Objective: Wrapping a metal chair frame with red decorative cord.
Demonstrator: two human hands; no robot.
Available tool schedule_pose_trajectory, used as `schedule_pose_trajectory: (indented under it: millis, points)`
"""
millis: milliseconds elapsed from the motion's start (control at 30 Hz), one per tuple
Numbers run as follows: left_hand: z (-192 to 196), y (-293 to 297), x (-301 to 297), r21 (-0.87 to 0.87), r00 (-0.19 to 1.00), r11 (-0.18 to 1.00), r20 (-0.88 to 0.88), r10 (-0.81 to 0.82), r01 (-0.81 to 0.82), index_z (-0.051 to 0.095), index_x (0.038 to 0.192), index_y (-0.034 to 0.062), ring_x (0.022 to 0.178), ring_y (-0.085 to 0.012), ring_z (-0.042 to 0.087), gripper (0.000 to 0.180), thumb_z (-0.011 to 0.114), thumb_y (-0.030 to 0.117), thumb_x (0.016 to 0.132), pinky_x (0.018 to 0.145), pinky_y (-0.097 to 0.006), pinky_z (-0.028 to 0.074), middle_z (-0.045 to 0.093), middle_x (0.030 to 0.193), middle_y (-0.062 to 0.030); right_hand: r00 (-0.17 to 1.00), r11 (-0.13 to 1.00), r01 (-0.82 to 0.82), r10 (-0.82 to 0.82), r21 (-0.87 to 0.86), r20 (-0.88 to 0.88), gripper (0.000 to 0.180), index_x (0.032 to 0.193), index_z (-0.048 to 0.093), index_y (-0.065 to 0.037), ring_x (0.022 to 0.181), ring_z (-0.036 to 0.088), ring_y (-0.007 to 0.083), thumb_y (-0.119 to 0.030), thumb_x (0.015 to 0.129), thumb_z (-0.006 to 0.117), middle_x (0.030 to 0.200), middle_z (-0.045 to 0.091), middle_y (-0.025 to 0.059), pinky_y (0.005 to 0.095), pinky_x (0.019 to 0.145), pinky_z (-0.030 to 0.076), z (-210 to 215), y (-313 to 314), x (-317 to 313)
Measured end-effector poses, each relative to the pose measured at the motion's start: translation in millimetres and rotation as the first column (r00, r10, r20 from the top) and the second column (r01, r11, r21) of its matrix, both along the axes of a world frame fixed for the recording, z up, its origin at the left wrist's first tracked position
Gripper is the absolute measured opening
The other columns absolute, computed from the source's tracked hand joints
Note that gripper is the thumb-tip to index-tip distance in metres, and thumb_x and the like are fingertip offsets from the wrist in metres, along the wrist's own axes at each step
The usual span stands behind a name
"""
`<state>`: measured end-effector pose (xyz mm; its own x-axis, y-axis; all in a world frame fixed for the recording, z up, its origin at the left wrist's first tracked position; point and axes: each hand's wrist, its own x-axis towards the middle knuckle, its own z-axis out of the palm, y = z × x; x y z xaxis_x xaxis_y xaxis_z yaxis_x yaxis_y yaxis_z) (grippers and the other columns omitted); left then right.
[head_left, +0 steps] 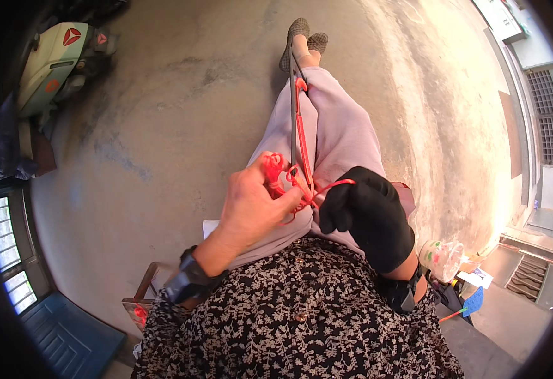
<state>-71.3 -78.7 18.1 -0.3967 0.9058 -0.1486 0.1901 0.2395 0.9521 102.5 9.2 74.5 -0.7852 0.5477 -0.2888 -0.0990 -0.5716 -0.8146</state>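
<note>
My bare left hand (246,201) is closed around a bunched red cord (274,168) above my lap. Loops of the cord hang loose between my two hands. My right hand (368,216), in a black glove, has its fingers curled in, and one strand of the cord runs to it. A slim dark strip or rod (293,120) stretches from my hands along my legs to my shoes. Red cord lies wrapped along part of it, and its near end is hidden by the cord and my fingers.
A scooter (52,66) stands at the far left. On my right are a clear plastic container (442,260) with a printed pattern and a blue fly swatter (472,302). A blue panel (68,335) is at lower left, and a barred window (548,117) is at right.
</note>
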Motion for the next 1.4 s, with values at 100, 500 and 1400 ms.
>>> schedule_pose_trajectory:
  millis: [100,500,1400]
  points:
    - [-0.2,0.6,3.3,-0.042,0.994,0.998,-0.104,0.035,-0.040,0.059,0.094,0.0009,0.061,-0.0047,0.055,0.028,0.077,0.012,0.076,0.058,-0.024,0.047,0.057,0.067,0.0036,0.992,0.986,-0.105,0.113,-0.130,0.062,0.018,0.092,0.059,-0.001,0.071,0.060,0.0141,-0.016,0.095,0.050,0.077,0.060,0.0056,0.0290,0.070,0.049,8.8,0.2,9.9]
    - [14.6,-6.5,-66.2,0.044,0.939,0.980,0.297,0.175,-0.196,0.061,0.110,0.0017,0.077,-0.0088,0.057,0.023,0.063,0.014,0.090,0.068,-0.026,0.050,0.064,0.092,-0.0027,0.793,0.392,-0.104,-0.523,0.914,0.314,0.017,0.100,0.068,-0.007,0.073,0.066,0.0181,-0.015,0.085,0.066,0.088,0.070,0.0103,0.0305,0.069,0.051,-47.5,49.8,-10.5]
    - [15.5,-43.5,-40.7,0.047,0.257,0.998,0.966,-0.033,-0.050,0.048,0.121,-0.0005,0.078,-0.0192,0.051,0.048,0.061,0.036,0.093,0.051,-0.027,0.045,0.047,0.081,-0.0052,0.911,0.985,-0.021,-0.051,0.169,0.410,0.032,0.109,0.062,-0.004,0.063,0.051,0.0093,-0.030,0.091,0.064,0.079,0.060,0.0026,0.0264,0.061,0.044,-46.9,18.9,-9.4]
